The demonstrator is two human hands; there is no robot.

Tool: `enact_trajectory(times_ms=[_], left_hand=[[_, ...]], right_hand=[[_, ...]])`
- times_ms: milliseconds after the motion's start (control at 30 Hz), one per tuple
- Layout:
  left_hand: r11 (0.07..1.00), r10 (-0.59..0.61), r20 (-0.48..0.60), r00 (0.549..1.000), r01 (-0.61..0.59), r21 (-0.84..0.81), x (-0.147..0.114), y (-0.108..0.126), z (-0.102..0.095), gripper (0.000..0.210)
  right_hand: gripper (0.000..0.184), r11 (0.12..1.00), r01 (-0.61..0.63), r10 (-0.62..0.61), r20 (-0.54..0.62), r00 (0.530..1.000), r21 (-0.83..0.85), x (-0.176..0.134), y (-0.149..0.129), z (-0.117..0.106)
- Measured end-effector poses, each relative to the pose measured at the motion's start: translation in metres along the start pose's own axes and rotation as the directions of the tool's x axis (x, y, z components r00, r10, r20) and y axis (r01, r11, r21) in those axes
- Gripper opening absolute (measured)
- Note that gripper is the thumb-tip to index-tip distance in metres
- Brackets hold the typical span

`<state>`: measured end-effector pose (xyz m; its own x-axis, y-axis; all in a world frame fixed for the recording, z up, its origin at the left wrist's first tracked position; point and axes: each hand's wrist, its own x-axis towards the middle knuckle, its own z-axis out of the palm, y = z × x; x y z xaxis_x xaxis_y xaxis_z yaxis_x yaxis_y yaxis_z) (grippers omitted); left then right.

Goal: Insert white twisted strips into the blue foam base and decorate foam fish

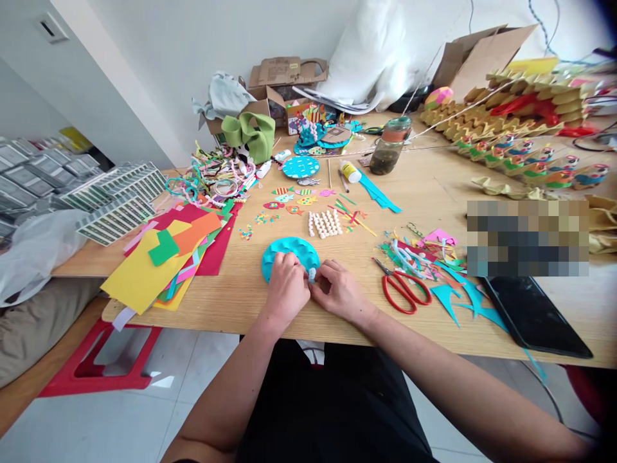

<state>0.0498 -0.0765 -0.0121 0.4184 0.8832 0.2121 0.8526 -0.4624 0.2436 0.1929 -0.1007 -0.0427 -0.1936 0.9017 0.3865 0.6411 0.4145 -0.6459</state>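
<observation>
From afar, I'd keep the pinch light as my curled left hand and half-curled right hand grip a small, pale-blue fuzzy piece between fingertips.

Turquoise disc flat; small pale-blue piece pinched.

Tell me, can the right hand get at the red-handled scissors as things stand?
Probably yes: the red-handled scissors lie to the right of the right hand, with bare tabletop between, though that hand looks occupied at a small light-blue piece.
</observation>
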Motion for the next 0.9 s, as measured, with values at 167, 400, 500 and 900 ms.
enact_trajectory(times_ms=[167, 400, 500, 900], left_hand=[[1.0, 0.001, -0.014, 1.0, -0.001, -0.008, -0.002, -0.001, 0.0, 0.013], [0.997, 0.0, -0.066, 0.998, -0.005, -0.08, -0.012, 0.002, -0.001, 0.008], [0.997, -0.021, -0.082, 0.996, 0.014, -0.077, -0.014, 0.002, 0.001, 0.008], [0.996, -0.051, -0.086, 0.995, 0.045, -0.072, -0.013, 0.006, 0.001, 0.014]], right_hand=[[0.02, 1.0, 0.008, -0.008, -0.008, 1.0, 0.004, 0.0, 0.002, 0.001], [0.02, 1.0, 0.001, 0.0, -0.026, 1.0, 0.027, 0.0, 0.005, 0.003], [0.019, 1.0, -0.01, 0.011, -0.018, 1.0, 0.026, 0.001, 0.004, 0.003], [0.02, 1.0, -0.006, 0.006, 0.014, 1.0, -0.01, 0.001, 0.005, 0.002]])
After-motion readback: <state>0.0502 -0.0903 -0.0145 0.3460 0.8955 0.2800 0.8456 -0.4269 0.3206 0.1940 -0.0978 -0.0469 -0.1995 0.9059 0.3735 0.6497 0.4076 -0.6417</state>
